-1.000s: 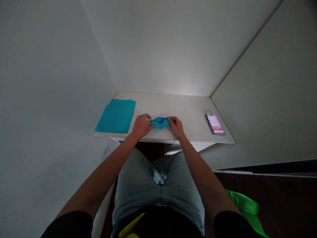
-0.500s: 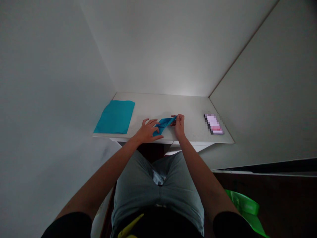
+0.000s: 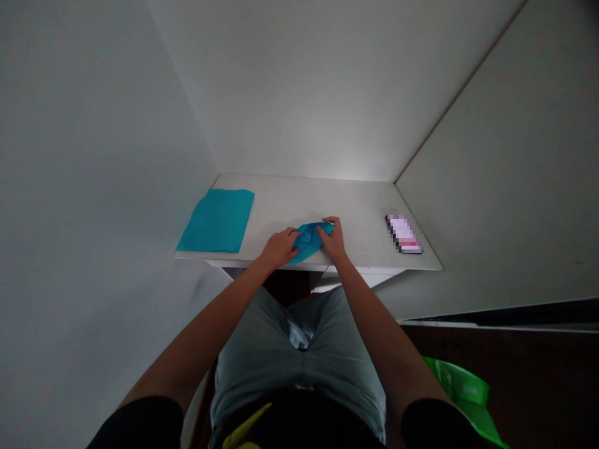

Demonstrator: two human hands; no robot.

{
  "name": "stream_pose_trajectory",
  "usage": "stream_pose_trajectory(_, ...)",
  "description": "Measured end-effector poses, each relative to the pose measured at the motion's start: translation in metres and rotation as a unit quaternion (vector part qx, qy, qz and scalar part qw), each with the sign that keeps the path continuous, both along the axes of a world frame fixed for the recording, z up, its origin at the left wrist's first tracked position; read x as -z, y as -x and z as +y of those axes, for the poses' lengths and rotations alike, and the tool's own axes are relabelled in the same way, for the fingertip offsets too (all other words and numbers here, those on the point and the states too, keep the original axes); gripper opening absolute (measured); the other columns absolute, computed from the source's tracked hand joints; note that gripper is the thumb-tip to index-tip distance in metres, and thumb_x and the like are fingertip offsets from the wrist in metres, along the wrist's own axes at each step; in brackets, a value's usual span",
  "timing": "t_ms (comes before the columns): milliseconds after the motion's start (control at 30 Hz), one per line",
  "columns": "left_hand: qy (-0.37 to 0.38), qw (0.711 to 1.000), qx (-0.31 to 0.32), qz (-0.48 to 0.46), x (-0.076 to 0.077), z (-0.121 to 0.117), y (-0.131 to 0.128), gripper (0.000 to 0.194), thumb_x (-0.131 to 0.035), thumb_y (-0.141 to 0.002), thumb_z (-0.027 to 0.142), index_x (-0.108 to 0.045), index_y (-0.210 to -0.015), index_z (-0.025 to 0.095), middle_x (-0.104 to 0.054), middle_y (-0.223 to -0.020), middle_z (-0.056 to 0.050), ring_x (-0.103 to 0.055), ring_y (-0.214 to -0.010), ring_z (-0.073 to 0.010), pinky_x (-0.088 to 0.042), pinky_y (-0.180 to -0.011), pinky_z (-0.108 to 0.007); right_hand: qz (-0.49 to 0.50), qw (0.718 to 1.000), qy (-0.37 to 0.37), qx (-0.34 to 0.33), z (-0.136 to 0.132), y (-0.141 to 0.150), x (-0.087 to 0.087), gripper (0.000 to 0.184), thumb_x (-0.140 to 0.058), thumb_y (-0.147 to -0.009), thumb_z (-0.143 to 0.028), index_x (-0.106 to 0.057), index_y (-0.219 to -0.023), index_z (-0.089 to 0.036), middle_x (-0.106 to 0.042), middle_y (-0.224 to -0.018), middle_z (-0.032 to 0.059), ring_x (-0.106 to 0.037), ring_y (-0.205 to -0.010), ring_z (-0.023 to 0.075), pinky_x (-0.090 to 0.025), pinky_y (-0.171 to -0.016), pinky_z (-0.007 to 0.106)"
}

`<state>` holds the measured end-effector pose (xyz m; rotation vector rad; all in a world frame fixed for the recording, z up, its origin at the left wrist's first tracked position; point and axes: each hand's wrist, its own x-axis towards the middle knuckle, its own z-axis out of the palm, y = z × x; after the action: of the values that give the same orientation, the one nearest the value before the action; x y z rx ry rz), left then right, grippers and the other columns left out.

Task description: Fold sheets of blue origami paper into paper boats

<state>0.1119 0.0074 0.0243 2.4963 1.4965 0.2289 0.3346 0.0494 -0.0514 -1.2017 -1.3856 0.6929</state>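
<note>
A piece of blue paper [image 3: 307, 241], folded and creased, is held between my hands near the front edge of the white table. My left hand [image 3: 281, 247] grips its left side, fingers curled at the edge. On the other side, my right hand [image 3: 333, 239] pinches the paper, thumb on its upper face and fingers behind. Part of the paper is hidden under the fingers. To the left lies a flat stack or sheet of the same blue paper [image 3: 218, 221].
The white table [image 3: 360, 202] is narrow, with walls at its back and both sides. A phone [image 3: 405, 234] with a blurred screen lies on the right. Below right stands a green plastic object [image 3: 468, 386], perhaps a stool or chair.
The folded paper has been turned and opened out wider toward me. My left fingers have closed on its left side, and my right thumb has moved onto its face.
</note>
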Motion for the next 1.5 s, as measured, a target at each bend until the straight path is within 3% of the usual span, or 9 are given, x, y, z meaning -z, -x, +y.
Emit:
stream_pose_trajectory(100, -0.002, 1.0, -0.023, -0.01, -0.003, 0.0, -0.002, 0.05, -0.069, -0.1, 0.023, -0.061, -0.149, 0.02, -0.066, -0.151, -0.014, -0.071, -0.132, -0.0325, -0.059, -0.111, -0.044, 0.027, 0.999, 0.001, 0.02, -0.001, 0.001, 0.0, 0.062, -0.07, -0.085, -0.043, -0.052, -0.142, -0.024, -0.072, -0.128, 0.0112, -0.068, -0.106, 0.0256, -0.058, -0.091, 0.041)
stream_pose_trajectory(200, -0.016, 0.998, -0.045, -0.033, -0.006, 0.0, -0.003, 0.044, -0.069, -0.1, 0.021, -0.065, -0.144, 0.024, -0.065, -0.15, -0.012, -0.072, -0.129, -0.0292, -0.06, -0.107, -0.039, 0.042, 0.998, 0.045, 0.009, -0.003, 0.002, -0.004, 0.065, -0.069, -0.085, -0.042, -0.054, -0.146, -0.024, -0.076, -0.105, 0.0043, -0.065, -0.082, 0.0223, -0.057, -0.077, 0.038)
stream_pose_trajectory(300, -0.039, 0.998, -0.043, -0.04, -0.009, 0.0, -0.007, 0.042, -0.068, -0.099, 0.018, -0.068, -0.14, 0.024, -0.059, -0.158, -0.012, -0.069, -0.135, -0.03, -0.059, -0.11, -0.041, 0.037, 0.997, 0.054, -0.028, -0.005, 0.003, -0.009, 0.056, -0.067, -0.082, -0.039, -0.065, -0.136, -0.024, -0.075, -0.095, 0.0018, -0.063, -0.077, 0.0217, -0.056, -0.074, 0.036)
stream_pose_trajectory(433, -0.08, 0.996, -0.008, -0.033, -0.013, 0.002, -0.021, 0.043, -0.065, -0.101, 0.018, -0.067, -0.144, 0.023, -0.052, -0.166, -0.014, -0.065, -0.141, -0.0309, -0.055, -0.115, -0.044, -0.009, 0.995, 0.035, -0.097, -0.01, 0.004, -0.017, 0.043, -0.062, -0.08, -0.035, -0.078, -0.119, -0.024, -0.081, -0.107, 0.0036, -0.068, -0.09, 0.0236, -0.057, -0.088, 0.038)
stream_pose_trajectory(600, -0.085, 0.996, -0.01, 0.012, -0.023, 0.004, -0.041, 0.03, -0.061, -0.106, 0.025, -0.067, -0.134, 0.018, -0.068, -0.138, -0.016, -0.071, -0.122, -0.0302, -0.054, -0.104, -0.043, -0.022, 0.992, 0.058, -0.109, -0.013, 0.006, -0.02, 0.026, -0.065, -0.082, -0.043, -0.079, -0.091, -0.023, -0.077, -0.083, 0.0011, -0.064, -0.079, 0.0224, -0.054, -0.077, 0.036)
stream_pose_trajectory(733, -0.07, 0.997, -0.031, 0.025, -0.029, 0.007, -0.043, 0.027, -0.058, -0.108, 0.029, -0.066, -0.131, 0.016, -0.07, -0.13, -0.015, -0.073, -0.113, -0.0298, -0.055, -0.094, -0.041, 0.003, 0.993, 0.089, -0.081, -0.011, 0.006, -0.018, 0.033, -0.069, -0.083, -0.054, -0.071, -0.072, -0.023, -0.068, -0.068, 0.0004, -0.057, -0.067, 0.0199, -0.048, -0.067, 0.034)
stream_pose_trajectory(1067, -0.022, 0.994, -0.072, -0.084, -0.016, 0.012, -0.026, 0.028, -0.073, -0.103, 0.042, -0.065, -0.122, 0.023, -0.072, -0.13, -0.01, -0.073, -0.115, -0.0299, -0.057, -0.093, -0.039, 0.074, 0.986, 0.084, -0.126, -0.012, 0.008, -0.021, 0.032, -0.077, -0.081, -0.055, -0.078, -0.088, -0.024, -0.076, -0.083, 0.0006, -0.065, -0.076, 0.0215, -0.055, -0.071, 0.035)
stream_pose_trajectory(1333, -0.026, 0.995, -0.078, -0.063, -0.021, 0.012, -0.029, 0.016, -0.057, -0.107, 0.028, -0.069, -0.115, 0.021, -0.072, -0.126, -0.012, -0.073, -0.112, -0.0288, -0.057, -0.095, -0.04, 0.073, 0.986, 0.094, -0.117, -0.011, 0.01, -0.019, 0.038, -0.078, -0.082, -0.061, -0.075, -0.089, -0.024, -0.074, -0.08, 0.0004, -0.061, -0.07, 0.0193, -0.053, -0.068, 0.034)
stream_pose_trajectory(1500, -0.025, 0.964, -0.113, -0.241, -0.018, 0.02, -0.032, 0.003, -0.062, -0.1, 0.02, -0.064, -0.098, 0.022, -0.07, -0.12, -0.009, -0.07, -0.112, -0.0232, -0.057, -0.101, -0.037, 0.018, 0.994, 0.065, -0.085, -0.009, 0.008, -0.017, 0.037, -0.072, -0.089, -0.061, -0.073, -0.09, -0.025, -0.071, -0.078, -0.0005, -0.059, -0.071, 0.0189, -0.049, -0.066, 0.032)
